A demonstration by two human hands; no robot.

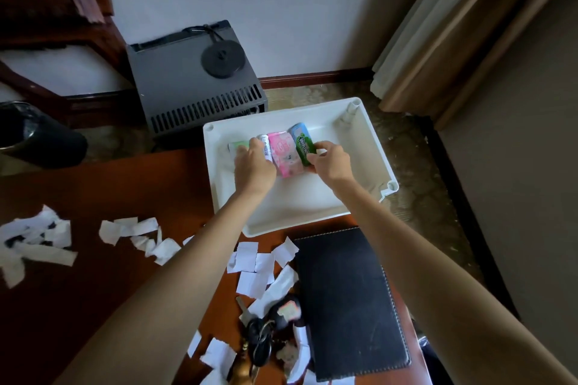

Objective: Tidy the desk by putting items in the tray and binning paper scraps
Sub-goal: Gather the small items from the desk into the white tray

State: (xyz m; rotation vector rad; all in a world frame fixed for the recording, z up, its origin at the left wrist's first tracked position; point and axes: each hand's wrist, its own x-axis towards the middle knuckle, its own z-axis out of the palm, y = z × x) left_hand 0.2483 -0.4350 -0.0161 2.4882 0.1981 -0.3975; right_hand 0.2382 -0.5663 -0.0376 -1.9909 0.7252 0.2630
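A white tray [369, 150] sits at the desk's far right corner. Inside it lie a pale green packet [238, 146], a white tube [265, 147], a pink packet [286, 153], a blue packet [298, 131] and a green gum pack [305, 147], side by side. My left hand [254, 167] rests over the green packet and the white tube, fingers curled on them. My right hand [332, 162] pinches the green gum pack at its near end. White paper scraps [253, 272] lie scattered across the brown desk [109, 291].
A black notebook [347, 303] lies near the desk's right edge. A bunch of keys [261, 341] sits among scraps in front. A black bin [37, 137] stands at the left, a grey box [194, 84] on the floor behind the desk.
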